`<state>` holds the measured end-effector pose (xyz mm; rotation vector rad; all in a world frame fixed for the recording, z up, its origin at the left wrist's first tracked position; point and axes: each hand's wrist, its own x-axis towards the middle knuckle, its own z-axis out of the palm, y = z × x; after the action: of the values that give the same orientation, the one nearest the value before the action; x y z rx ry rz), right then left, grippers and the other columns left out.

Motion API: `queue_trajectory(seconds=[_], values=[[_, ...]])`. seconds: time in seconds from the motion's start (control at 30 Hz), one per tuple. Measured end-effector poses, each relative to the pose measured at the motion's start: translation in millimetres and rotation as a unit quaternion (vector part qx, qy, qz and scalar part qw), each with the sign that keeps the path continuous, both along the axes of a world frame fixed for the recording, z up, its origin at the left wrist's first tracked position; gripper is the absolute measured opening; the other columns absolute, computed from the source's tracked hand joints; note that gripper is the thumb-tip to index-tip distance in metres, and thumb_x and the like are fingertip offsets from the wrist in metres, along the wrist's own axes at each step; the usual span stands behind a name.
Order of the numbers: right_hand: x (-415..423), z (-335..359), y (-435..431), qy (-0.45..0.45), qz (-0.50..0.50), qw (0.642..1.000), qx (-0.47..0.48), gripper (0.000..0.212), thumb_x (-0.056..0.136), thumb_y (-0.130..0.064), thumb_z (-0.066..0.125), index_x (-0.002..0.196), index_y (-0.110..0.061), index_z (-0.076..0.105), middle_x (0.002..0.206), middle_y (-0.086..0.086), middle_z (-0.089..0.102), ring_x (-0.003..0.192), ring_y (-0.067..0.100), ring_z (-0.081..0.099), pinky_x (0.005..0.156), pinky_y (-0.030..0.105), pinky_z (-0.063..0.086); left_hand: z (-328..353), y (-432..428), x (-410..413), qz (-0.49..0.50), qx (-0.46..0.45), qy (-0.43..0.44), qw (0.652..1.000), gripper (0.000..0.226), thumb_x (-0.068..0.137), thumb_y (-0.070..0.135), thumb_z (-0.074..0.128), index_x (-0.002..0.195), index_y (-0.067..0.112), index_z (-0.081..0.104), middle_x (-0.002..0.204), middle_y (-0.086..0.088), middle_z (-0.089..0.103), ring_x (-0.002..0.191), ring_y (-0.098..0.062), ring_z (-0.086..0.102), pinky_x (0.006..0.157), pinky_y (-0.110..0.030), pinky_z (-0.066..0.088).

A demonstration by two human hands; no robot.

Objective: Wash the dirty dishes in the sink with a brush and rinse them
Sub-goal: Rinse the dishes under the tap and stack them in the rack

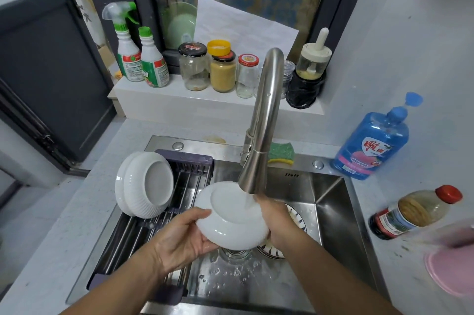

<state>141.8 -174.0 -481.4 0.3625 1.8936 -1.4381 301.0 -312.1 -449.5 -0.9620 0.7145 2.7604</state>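
I hold a white plate (pixel 230 227) over the sink (pixel 333 225), just under the faucet (pixel 260 135), with water running onto it. My left hand (pixel 184 235) grips its left rim, thumb on top; my right hand (pixel 278 222) clasps the right rim. A patterned dish (pixel 272 251) lies in the basin beneath. Two clean plates (pixel 146 183) lean in the rack (pixel 184 160).

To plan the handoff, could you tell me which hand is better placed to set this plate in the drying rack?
Probably the left hand: it grips the white plate on the side nearest the drying rack. The right hand holds the far edge, under the faucet.
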Motion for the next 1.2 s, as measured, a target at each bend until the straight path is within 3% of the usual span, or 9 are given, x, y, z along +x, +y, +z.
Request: queue_trajectory(seconds=[0.1,0.27,0.5,0.63,0.77,0.87,0.97,1.1,1.2], values=[[5,3,-3,0.049,-0.050,0.998,-0.002,0.024,0.084,-0.034,0.079,0.092,-0.013,0.070,0.090,0.010,0.073,0.081,0.026,0.067,0.075,0.033,0.051,-10,5,-6,0.011,-0.063,-0.041,0.997,0.052,0.089,0.008,0.067,0.138,0.003,0.051,0.125,-0.027,0.067,0.102,-0.041,0.072,0.072,-0.052,0.064],[18,17,-3,0.162,-0.032,0.986,0.020,0.019,0.086,-0.034,0.075,0.095,-0.018,0.068,0.083,-0.002,0.070,0.073,0.014,0.062,0.059,0.025,0.044,-28,25,-21,0.029,-0.217,-0.132,0.967,0.068,0.073,0.040,0.089,0.129,0.015,0.059,0.114,-0.014,0.075,0.103,-0.039,0.072,0.084,-0.064,0.058],[23,38,-3,0.189,0.055,0.980,0.004,0.018,0.092,-0.028,0.069,0.080,-0.017,0.062,0.070,-0.005,0.061,0.064,0.013,0.055,0.053,0.025,0.039,-44,45,-45,0.036,-0.201,-0.201,0.958,0.074,0.089,0.076,0.045,0.137,0.021,0.054,0.114,-0.010,0.075,0.097,-0.033,0.074,0.063,-0.041,0.062],[37,45,5,0.245,0.160,0.956,-0.023,0.011,0.090,-0.031,0.075,0.083,-0.028,0.067,0.068,-0.017,0.070,0.064,-0.007,0.065,0.051,0.005,0.040,-10,54,-62,-0.001,-0.212,-0.165,0.963,0.069,0.096,0.075,0.031,0.121,0.022,0.067,0.089,0.002,0.079,0.090,-0.018,0.069,0.068,-0.035,0.054],[45,41,13,0.294,0.241,0.925,-0.017,0.020,0.085,-0.043,0.067,0.092,-0.025,0.069,0.084,-0.007,0.073,0.078,0.002,0.069,0.071,0.030,0.056,-2,47,-74,-0.016,-0.203,-0.132,0.970,0.058,0.097,0.067,0.043,0.092,0.018,0.073,0.074,-0.001,0.077,0.080,-0.018,0.069,0.089,-0.044,0.051],[45,44,21,0.311,0.267,0.912,-0.027,0.028,0.085,-0.046,0.067,0.098,-0.021,0.069,0.088,-0.002,0.072,0.079,0.012,0.069,0.072,0.037,0.056,-2,36,-80,-0.016,-0.194,-0.154,0.969,0.053,0.096,0.063,0.048,0.083,0.016,0.069,0.074,-0.007,0.073,0.075,-0.023,0.067,0.078,-0.038,0.051],[44,47,24,0.295,0.219,0.928,-0.065,0.016,0.090,-0.036,0.074,0.091,-0.020,0.069,0.082,-0.004,0.072,0.074,0.008,0.068,0.065,0.026,0.053,-12,28,-83,0.000,-0.113,-0.161,0.980,0.067,0.090,0.074,0.049,0.089,0.012,0.075,0.087,-0.015,0.074,0.080,-0.033,0.071,0.078,-0.040,0.056],[35,47,14,0.214,0.077,0.969,-0.101,0.015,0.091,-0.024,0.074,0.088,-0.012,0.066,0.071,-0.005,0.067,0.063,0.006,0.060,0.055,0.016,0.046,-37,38,-70,-0.003,-0.079,-0.144,0.986,0.054,0.078,0.068,0.070,0.102,0.020,0.074,0.106,-0.012,0.074,0.100,-0.036,0.070,0.086,-0.048,0.055],[25,44,10,0.158,-0.018,0.982,-0.102,0.020,0.093,-0.030,0.069,0.090,-0.011,0.064,0.076,0.001,0.068,0.066,0.013,0.061,0.061,0.025,0.050,-47,51,-62,0.056,-0.042,-0.170,0.983,0.060,0.091,0.074,0.051,0.104,0.019,0.072,0.098,-0.008,0.078,0.086,-0.034,0.074,0.074,-0.049,0.059]])
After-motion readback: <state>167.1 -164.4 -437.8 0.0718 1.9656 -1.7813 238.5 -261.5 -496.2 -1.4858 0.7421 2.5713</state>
